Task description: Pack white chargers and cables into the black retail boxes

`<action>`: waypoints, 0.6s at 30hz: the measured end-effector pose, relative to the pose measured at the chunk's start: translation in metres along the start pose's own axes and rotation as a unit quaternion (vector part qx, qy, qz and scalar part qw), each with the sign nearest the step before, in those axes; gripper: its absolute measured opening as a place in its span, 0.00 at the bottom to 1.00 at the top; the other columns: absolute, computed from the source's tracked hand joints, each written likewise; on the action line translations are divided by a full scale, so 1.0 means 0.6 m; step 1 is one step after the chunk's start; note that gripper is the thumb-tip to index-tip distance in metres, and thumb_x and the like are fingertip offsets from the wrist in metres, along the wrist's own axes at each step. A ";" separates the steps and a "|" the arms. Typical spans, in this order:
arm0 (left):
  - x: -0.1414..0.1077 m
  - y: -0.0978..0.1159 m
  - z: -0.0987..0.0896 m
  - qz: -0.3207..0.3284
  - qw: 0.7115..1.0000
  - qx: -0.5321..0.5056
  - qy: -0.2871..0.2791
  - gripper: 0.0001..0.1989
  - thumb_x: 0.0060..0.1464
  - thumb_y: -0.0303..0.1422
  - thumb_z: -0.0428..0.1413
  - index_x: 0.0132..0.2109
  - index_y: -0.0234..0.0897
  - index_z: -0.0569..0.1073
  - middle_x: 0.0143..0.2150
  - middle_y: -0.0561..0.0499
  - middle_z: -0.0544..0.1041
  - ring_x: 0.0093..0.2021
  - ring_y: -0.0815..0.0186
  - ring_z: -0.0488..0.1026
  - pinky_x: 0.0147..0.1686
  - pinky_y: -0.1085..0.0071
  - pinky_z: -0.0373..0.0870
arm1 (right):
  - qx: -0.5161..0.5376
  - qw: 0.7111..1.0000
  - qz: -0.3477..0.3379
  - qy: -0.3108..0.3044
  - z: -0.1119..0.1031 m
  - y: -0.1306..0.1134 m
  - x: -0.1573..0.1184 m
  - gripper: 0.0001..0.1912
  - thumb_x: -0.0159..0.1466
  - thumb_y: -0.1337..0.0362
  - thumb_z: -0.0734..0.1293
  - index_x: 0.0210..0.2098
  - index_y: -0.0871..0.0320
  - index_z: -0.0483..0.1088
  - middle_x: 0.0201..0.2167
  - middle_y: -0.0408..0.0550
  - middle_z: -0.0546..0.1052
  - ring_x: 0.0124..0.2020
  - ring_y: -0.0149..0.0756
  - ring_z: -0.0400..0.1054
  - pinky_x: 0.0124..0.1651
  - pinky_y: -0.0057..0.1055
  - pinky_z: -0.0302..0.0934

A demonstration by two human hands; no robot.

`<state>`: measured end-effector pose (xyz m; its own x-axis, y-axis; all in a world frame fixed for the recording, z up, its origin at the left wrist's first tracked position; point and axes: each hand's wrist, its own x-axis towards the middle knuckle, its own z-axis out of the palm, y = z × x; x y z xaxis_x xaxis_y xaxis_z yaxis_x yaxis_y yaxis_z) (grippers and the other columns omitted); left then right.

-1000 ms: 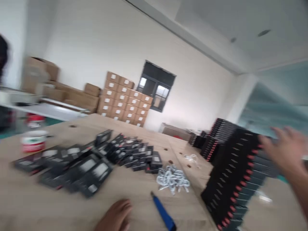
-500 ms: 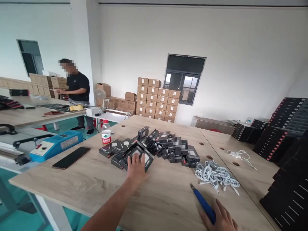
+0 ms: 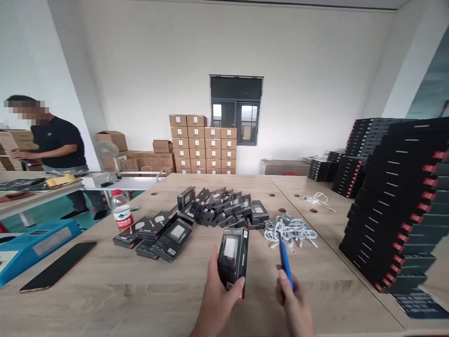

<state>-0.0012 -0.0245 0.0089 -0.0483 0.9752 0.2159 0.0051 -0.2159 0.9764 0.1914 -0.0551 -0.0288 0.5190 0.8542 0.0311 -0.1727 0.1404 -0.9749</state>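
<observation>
My left hand is closed around a black charger box with a clear window, held tilted up above the table. Through the window a white charger shows. In my right hand is a blue utility knife, gripped by its handle and pointing away from me. Its tip overlaps a heap of coiled white cables in the view; whether they touch I cannot tell. Beyond my left hand lies a pile of similar black boxes, with more loose boxes to the left.
Tall stacks of black boxes stand on the right. A bottle, a phone and a blue machine are at left. A co-worker stands behind another table. Cable holes dot the wooden tabletop.
My left hand has taken a charger box from the left pile and brought it nearer. My right hand has picked the utility knife up from the table. The view has turned right.
</observation>
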 end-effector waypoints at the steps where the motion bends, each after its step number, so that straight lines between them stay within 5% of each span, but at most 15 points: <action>1: -0.015 -0.004 0.016 0.015 1.000 0.026 0.000 0.53 0.45 0.41 0.67 0.72 0.40 0.47 0.68 0.37 0.61 0.68 0.48 0.59 0.64 0.54 0.59 | 0.028 1.000 -0.002 -0.012 0.022 -0.004 -0.014 0.32 0.54 0.37 0.70 0.44 0.57 0.69 0.19 0.36 0.67 0.19 0.31 0.60 0.21 0.27 0.56; 6: -0.055 -0.010 0.038 0.043 0.996 0.075 -0.016 0.58 0.43 0.41 0.68 0.73 0.41 0.44 0.70 0.36 0.56 0.70 0.45 0.55 0.65 0.51 0.57 | 0.049 0.997 -0.055 -0.027 0.082 -0.040 -0.053 0.26 0.51 0.46 0.77 0.38 0.56 0.68 0.32 0.46 0.77 0.33 0.39 0.71 0.37 0.34 0.68; 11: -0.023 0.025 -0.008 -0.068 0.988 -0.129 -0.056 0.54 0.46 0.44 0.68 0.72 0.42 0.49 0.57 0.41 0.74 0.58 0.48 0.72 0.58 0.55 0.67 | 0.084 0.993 -0.035 -0.069 0.069 -0.070 -0.044 0.23 0.51 0.48 0.77 0.34 0.56 0.67 0.26 0.40 0.72 0.28 0.34 0.68 0.34 0.30 0.66; 13: -0.008 0.040 -0.019 -0.172 0.945 -0.241 -0.140 0.42 0.49 0.47 0.65 0.68 0.40 0.62 0.52 0.42 0.79 0.55 0.48 0.74 0.57 0.54 0.68 | 0.108 0.988 0.000 -0.110 0.072 -0.075 -0.038 0.24 0.51 0.47 0.77 0.35 0.56 0.67 0.28 0.41 0.74 0.30 0.35 0.69 0.35 0.31 0.67; 15: 0.000 0.045 -0.021 -0.262 0.873 -0.338 -0.235 0.32 0.53 0.49 0.61 0.60 0.35 0.73 0.51 0.40 0.80 0.56 0.47 0.74 0.58 0.52 0.68 | 0.096 0.986 0.001 -0.136 0.082 -0.076 -0.033 0.24 0.53 0.46 0.75 0.35 0.56 0.66 0.28 0.41 0.74 0.30 0.36 0.70 0.36 0.32 0.67; 18: 0.010 0.033 -0.017 -0.305 0.805 -0.425 -0.280 0.27 0.60 0.50 0.53 0.53 0.33 0.78 0.51 0.39 0.81 0.56 0.45 0.74 0.58 0.49 0.67 | 0.002 0.988 -0.076 -0.131 0.092 -0.070 -0.025 0.22 0.58 0.45 0.71 0.37 0.56 0.68 0.31 0.44 0.75 0.33 0.38 0.71 0.37 0.33 0.68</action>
<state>-0.0113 -0.0234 0.0294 0.6763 0.7298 -0.1004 -0.5458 0.5880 0.5970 0.1444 -0.0462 0.0240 0.3048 0.9234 0.2332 -0.1135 0.2784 -0.9538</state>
